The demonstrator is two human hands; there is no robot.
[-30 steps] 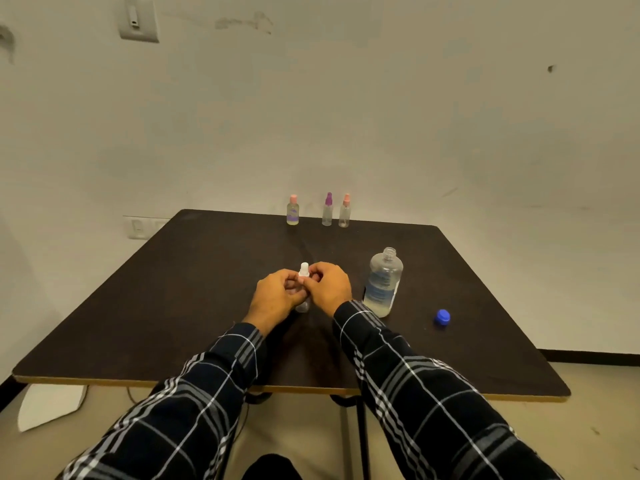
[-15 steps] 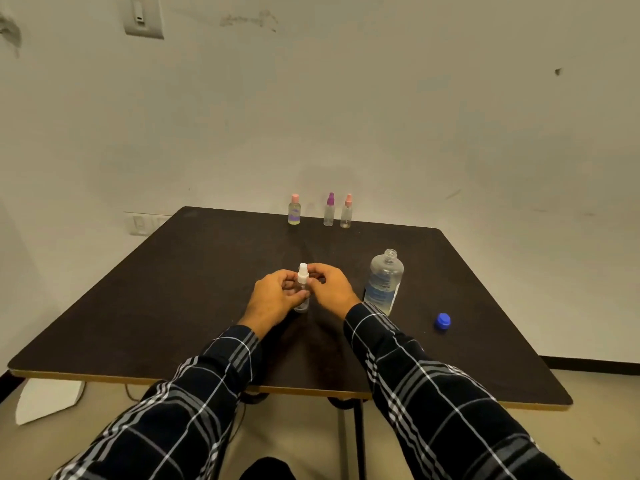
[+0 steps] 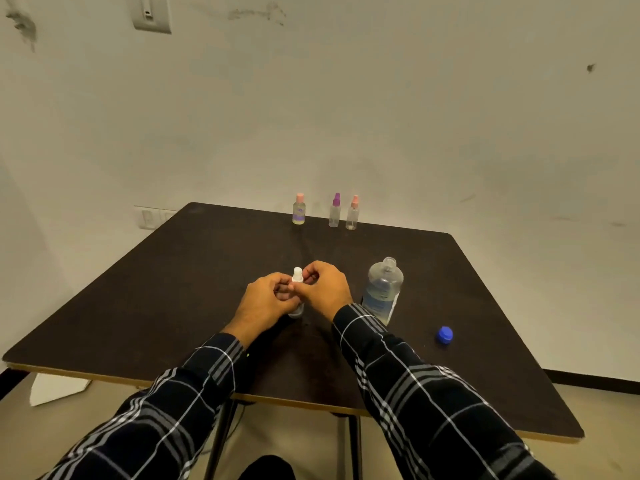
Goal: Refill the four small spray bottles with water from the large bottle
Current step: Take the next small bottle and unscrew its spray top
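Note:
A small clear spray bottle with a white top (image 3: 297, 276) stands on the dark table (image 3: 173, 289) at its middle. My left hand (image 3: 266, 301) wraps its body, and my right hand (image 3: 325, 289) pinches the white spray head from the right. Most of the bottle's body is hidden by my fingers. The large clear water bottle (image 3: 383, 289) stands uncapped just right of my right hand, partly filled. Its blue cap (image 3: 444, 334) lies on the table further right. Three more small bottles stand at the far edge: pink-capped (image 3: 299, 209), purple-topped (image 3: 335, 211), pink-topped (image 3: 353, 213).
The table's front edge (image 3: 294, 401) runs close to my body, with its legs below. A white wall stands right behind the far edge. A white scrap (image 3: 57, 388) lies on the floor at the left.
Both hands stay on the white-topped bottle at the same spot; my fingers have shifted slightly around its spray head. Nothing else has moved.

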